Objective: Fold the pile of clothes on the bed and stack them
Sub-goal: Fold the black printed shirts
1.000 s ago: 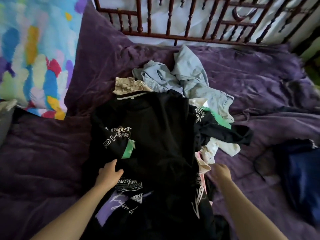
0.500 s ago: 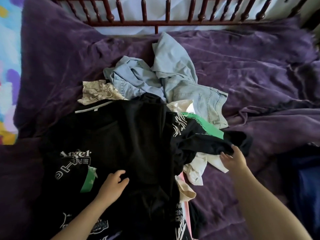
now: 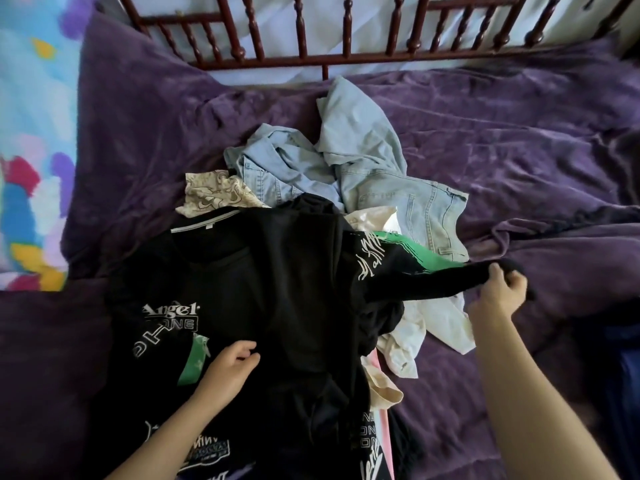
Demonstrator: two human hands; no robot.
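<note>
A black printed T-shirt (image 3: 277,289) lies spread over a pile of clothes on the purple bed cover (image 3: 519,150). My left hand (image 3: 228,367) rests on the shirt's lower left part, fingers loosely curled against the cloth. My right hand (image 3: 502,292) pinches the end of the shirt's right sleeve (image 3: 433,278), which has green and white print, and holds it stretched out to the right. Under and behind the shirt lie light blue jeans (image 3: 388,178), a beige patterned garment (image 3: 218,192) and a white garment (image 3: 415,327).
A dark red wooden headboard rail (image 3: 346,39) runs along the far side. A bright multicoloured pillow (image 3: 31,150) sits at the left. Something dark blue (image 3: 623,393) lies at the right edge. Bare purple cover extends to the right of the pile.
My right hand has reached out to the right sleeve, taken hold of its end and pulled it out to the right. My left hand stays pressed on the shirt.
</note>
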